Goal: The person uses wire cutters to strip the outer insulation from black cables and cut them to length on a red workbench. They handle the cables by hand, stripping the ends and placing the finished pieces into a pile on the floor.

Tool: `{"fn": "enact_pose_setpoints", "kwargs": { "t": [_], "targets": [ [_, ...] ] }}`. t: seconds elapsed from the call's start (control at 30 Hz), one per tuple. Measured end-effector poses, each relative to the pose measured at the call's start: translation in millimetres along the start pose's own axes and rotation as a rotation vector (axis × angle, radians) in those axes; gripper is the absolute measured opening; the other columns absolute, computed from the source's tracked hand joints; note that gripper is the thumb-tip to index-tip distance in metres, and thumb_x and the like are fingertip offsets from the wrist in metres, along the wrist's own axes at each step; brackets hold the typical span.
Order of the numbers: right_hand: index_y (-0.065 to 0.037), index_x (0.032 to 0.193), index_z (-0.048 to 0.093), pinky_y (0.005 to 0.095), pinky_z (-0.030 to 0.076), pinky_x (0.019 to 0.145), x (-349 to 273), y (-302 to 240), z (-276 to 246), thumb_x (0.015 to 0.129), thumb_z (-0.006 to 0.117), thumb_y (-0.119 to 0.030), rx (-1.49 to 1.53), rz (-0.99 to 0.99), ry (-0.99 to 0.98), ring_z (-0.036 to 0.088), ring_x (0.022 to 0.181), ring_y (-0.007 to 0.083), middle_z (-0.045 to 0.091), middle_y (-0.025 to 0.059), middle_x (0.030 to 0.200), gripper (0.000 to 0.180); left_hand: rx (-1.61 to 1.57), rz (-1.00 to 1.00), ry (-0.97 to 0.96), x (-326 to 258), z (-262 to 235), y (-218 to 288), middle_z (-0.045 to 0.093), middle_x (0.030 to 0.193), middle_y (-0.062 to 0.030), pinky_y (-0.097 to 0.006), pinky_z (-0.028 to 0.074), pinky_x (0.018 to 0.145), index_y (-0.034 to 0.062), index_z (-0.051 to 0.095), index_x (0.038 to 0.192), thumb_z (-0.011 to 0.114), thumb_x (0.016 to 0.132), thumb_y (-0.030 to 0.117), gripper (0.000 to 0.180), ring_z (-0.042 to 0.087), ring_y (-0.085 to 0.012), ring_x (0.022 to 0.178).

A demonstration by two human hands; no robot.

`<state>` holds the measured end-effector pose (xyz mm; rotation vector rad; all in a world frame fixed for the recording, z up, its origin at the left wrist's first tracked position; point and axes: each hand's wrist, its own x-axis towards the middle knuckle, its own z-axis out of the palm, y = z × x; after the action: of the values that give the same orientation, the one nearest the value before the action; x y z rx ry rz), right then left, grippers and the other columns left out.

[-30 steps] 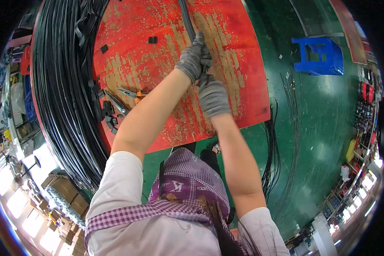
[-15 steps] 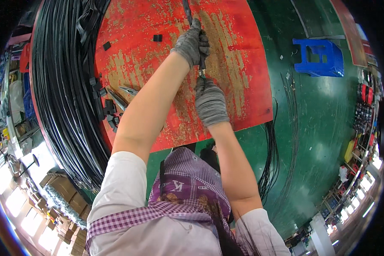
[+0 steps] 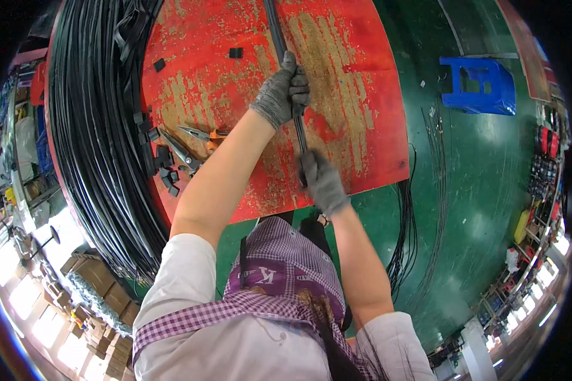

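Note:
A bundle of long black cables (image 3: 274, 28) runs from the far edge of the worn red tabletop (image 3: 203, 82) toward me. My left hand (image 3: 283, 90), in a grey knit glove, is closed around it over the middle of the board. Below, near the front edge, my gloved right hand (image 3: 324, 182) is wrapped around the same cables, a little blurred. Between the two hands the cables stretch taut. Whether the cables' near end lies inside my right fist is hidden.
A thick row of black cables (image 3: 89, 127) lies along the table's left side. Beside it are pliers (image 3: 194, 133), dark-bladed scissors (image 3: 177, 148) and small black pieces (image 3: 165, 157). Thin black cables (image 3: 405, 228) hang off the right corner. A blue plastic stool (image 3: 478, 86) stands on the green floor.
My right hand has pulled down toward the table's front edge, away from the left. A length of cable now shows between them, where a shiny metal bit showed before. The left hand shifted slightly nearer.

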<state>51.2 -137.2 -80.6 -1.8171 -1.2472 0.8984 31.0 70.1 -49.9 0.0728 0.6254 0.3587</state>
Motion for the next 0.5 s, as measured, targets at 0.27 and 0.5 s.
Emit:
{"fn": "enact_pose_setpoints", "kwargs": {
  "t": [0.27, 0.5],
  "targets": [
    [-0.004, 0.073, 0.05, 0.0358, 0.04, 0.05, 14.5, -36.0, -44.0, 0.085, 0.044, -0.033, 0.834, 0.757, 0.0, 0.046, 0.052, 0.0203, 0.045, 0.0062, 0.052, 0.032, 0.35, 0.109, 0.359, -24.3, 15.3, -79.3, 0.044, 0.054, 0.0014, -0.025, 0.033, 0.041, 0.0112, 0.048, 0.072, 0.053, 0.079, 0.043, 0.032, 0.038, -0.0113, 0.042],
    [0.001, 0.098, 0.046, 0.0398, 0.044, 0.06, -16.3, -26.0, -28.9, 0.079, 0.043, -0.009, -0.275, -0.003, 0.045, 0.054, 0.074, 0.0314, 0.053, 0.0192, 0.087, 0.022, 0.08, 0.072, 0.048, -12.4, 12.7, -23.6, 0.047, 0.064, -0.0013, -0.023, 0.035, 0.042, 0.0057, 0.048, 0.085, 0.044, 0.085, 0.039, 0.034, 0.041, -0.0101, 0.051]
  ]
}}
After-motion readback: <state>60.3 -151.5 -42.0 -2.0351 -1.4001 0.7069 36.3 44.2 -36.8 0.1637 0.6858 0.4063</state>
